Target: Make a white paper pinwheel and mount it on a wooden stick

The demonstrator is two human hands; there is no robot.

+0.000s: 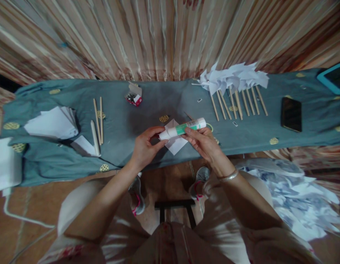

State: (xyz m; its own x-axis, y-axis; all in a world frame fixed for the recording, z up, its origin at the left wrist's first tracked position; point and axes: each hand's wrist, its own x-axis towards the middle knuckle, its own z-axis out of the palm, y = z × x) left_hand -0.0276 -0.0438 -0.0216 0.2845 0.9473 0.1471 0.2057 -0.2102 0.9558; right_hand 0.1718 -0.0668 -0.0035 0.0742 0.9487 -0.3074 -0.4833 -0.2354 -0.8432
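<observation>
A white and green glue stick (186, 127) is held level between both hands, over the near part of the cloth-covered table. My left hand (149, 145) pinches its white left end between thumb and fingers. Around the green-labelled part on the right, my right hand (201, 141) is closed, thumb on top. Beneath the tube lies a folded square of white paper (176, 146), partly hidden by it. Just behind the tube's right half, a thin pointed object (188, 115) shows in part.
Paper pinwheels (236, 79) on wooden sticks lie at the back right, near a phone (291, 114). An open red-and-white box (134, 96) sits behind my left hand. Farther left are two sticks, a white rod (95, 137) and a paper stack (53, 123).
</observation>
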